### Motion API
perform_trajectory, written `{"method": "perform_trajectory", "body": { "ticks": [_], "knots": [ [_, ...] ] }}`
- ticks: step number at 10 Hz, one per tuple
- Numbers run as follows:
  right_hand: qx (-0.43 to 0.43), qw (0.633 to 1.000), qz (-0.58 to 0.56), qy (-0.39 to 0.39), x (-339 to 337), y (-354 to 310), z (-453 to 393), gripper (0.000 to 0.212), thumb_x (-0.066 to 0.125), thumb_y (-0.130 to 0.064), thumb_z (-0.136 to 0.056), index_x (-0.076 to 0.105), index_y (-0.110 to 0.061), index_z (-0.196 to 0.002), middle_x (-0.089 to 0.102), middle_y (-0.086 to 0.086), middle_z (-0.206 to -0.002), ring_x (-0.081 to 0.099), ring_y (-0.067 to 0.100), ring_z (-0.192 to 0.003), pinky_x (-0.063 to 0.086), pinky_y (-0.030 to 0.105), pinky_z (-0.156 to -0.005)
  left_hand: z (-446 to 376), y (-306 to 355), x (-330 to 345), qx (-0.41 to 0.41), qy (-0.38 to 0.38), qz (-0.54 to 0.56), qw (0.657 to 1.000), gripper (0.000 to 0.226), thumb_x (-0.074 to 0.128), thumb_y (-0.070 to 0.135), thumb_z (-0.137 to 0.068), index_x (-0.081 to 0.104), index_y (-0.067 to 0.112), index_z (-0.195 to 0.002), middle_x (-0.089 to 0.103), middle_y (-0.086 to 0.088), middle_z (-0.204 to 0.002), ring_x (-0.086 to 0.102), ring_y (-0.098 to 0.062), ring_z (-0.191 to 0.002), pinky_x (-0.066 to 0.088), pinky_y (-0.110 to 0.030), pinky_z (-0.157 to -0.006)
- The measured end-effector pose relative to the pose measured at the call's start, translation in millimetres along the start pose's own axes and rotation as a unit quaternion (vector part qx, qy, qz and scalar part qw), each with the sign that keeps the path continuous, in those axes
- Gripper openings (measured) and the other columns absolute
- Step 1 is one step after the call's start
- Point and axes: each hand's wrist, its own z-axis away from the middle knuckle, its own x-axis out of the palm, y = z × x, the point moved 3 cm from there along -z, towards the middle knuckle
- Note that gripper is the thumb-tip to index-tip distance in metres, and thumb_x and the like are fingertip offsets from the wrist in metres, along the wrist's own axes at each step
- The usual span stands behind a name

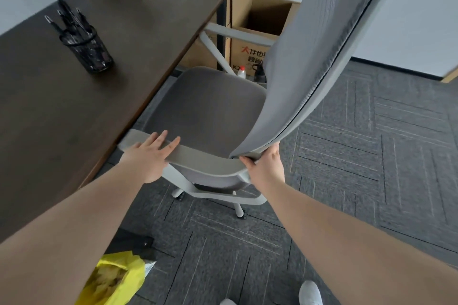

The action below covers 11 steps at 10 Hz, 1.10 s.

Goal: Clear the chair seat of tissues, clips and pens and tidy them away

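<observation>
We see the left hand (pixel 146 158) lying flat, fingers apart, on the near armrest (pixel 198 158), while the right hand (pixel 266 168) is clamped on the backrest's (pixel 309 62) lower edge. The chair seat (pixel 208 109) lies bare at 12 o'clock from both hands, and the pens (pixel 68 17) stand in a mesh cup (pixel 86 49) on the desk (pixel 49 111) at 10 o'clock.

The chair seat (pixel 210 106) lies open from above. The desk (pixel 74 96) edge crowds its left side, the tall backrest (pixel 312 57) walls the right, and an armrest (pixel 198 158) bars the near edge.
</observation>
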Motion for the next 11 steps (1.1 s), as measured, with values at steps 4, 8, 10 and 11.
{"method": "perform_trajectory", "body": {
  "ticks": [4,8,10,11],
  "knots": [
    [-0.017,0.992,0.119,-0.04,-9,2,1,0.099,0.059,-0.047,-0.088,-0.005,-0.008,-0.151,0.002,-0.001,-0.162,0.037,0.029,-0.138,0.045,0.043,-0.101,15,11,-21,0.013,-0.043,0.02,0.999,0.077,0.04,0.038,-0.097,-0.019,0.036,-0.147,-0.015,0.0,-0.16,-0.005,-0.021,-0.149,0.012,-0.049,-0.12],
    [-0.101,0.954,0.254,-0.126,-79,-4,31,0.083,0.054,-0.04,-0.094,-0.002,-0.021,-0.153,0.006,-0.001,-0.162,0.011,0.022,-0.149,0.028,0.046,-0.115,55,53,-57,0.033,-0.043,0.059,0.997,0.074,0.04,0.04,-0.098,-0.013,0.035,-0.149,-0.008,-0.001,-0.161,-0.002,-0.022,-0.149,0.014,-0.05,-0.119],
    [-0.1,0.94,0.284,-0.161,-136,-26,70,0.043,0.049,-0.035,-0.097,0.046,-0.019,-0.137,0.058,0.006,-0.132,0.065,0.024,-0.091,0.054,0.032,-0.067,63,67,-74,0.031,-0.025,0.078,0.996,0.072,0.042,0.04,-0.098,-0.008,0.033,-0.15,-0.004,0.001,-0.162,-0.001,-0.021,-0.149,0.023,-0.049,-0.117],
    [-0.133,0.981,0.121,-0.072,-202,-48,108,0.021,0.054,-0.032,-0.095,0.064,-0.028,-0.112,0.07,-0.006,-0.106,0.07,0.02,-0.081,0.055,0.021,-0.063,62,75,-77,0.048,-0.02,0.085,0.995,0.072,0.041,0.038,-0.098,-0.007,0.033,-0.15,-0.003,0.0,-0.162,-0.001,-0.021,-0.149,0.023,-0.047,-0.117]
  ]
}}
